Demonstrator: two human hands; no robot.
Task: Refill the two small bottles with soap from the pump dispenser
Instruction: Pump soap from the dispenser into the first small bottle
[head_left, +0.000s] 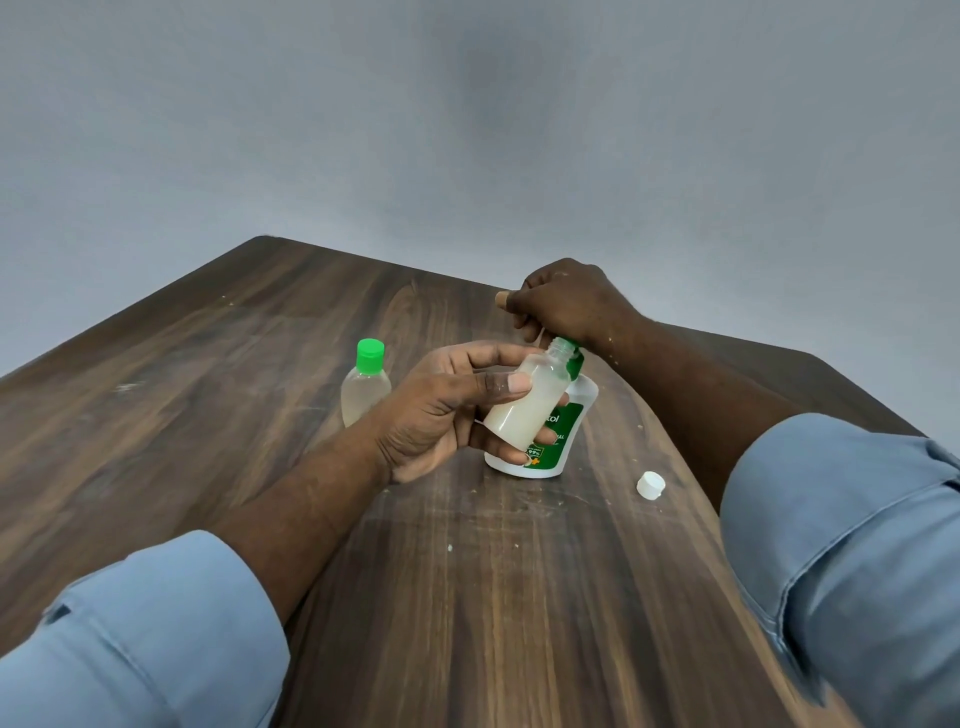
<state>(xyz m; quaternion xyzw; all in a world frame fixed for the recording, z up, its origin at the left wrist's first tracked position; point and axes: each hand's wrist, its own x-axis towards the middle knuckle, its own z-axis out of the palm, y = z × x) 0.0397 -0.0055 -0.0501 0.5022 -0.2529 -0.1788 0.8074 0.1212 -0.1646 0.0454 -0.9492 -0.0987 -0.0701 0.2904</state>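
Left hand (441, 410) pinches the uncapped small bottle (524, 400) between thumb and fingers, tilted, its mouth at the top of the pump dispenser (569, 421). The right hand (566, 301) curls closed over the pump head. Risk: with a narrow, tilted mouth, a hard press likely sends soap past it onto the table (467, 597), or tips the dispenser toward the capped second bottle (365, 384).

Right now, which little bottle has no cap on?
The milky bottle in the left hand: bare neck, while the other bottle wears a green cap.
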